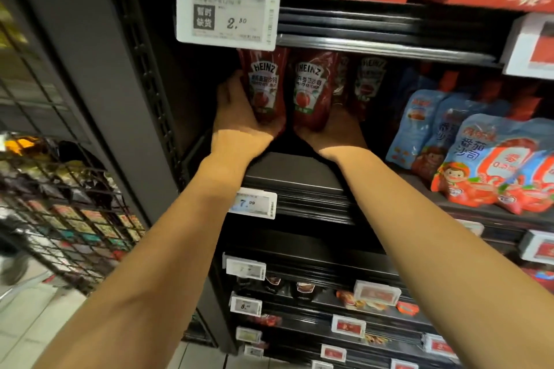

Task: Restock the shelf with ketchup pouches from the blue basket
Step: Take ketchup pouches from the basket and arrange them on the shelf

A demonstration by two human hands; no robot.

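Both bare forearms reach up from the bottom of the frame into the black metal shelf (299, 171) at centre. Left hand (239, 123) grasps a dark red Heinz ketchup pouch (265, 87), fingers curled around its left edge. Right hand (332, 132) cups the base of a second red Heinz pouch (311, 90) just beside it. Blue-and-orange sauce pouches (479, 153) stand at right.

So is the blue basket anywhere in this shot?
No, only the shelf, both hands, left hand and right hand, each gripping a ketchup pouch, and a black wire rack show.
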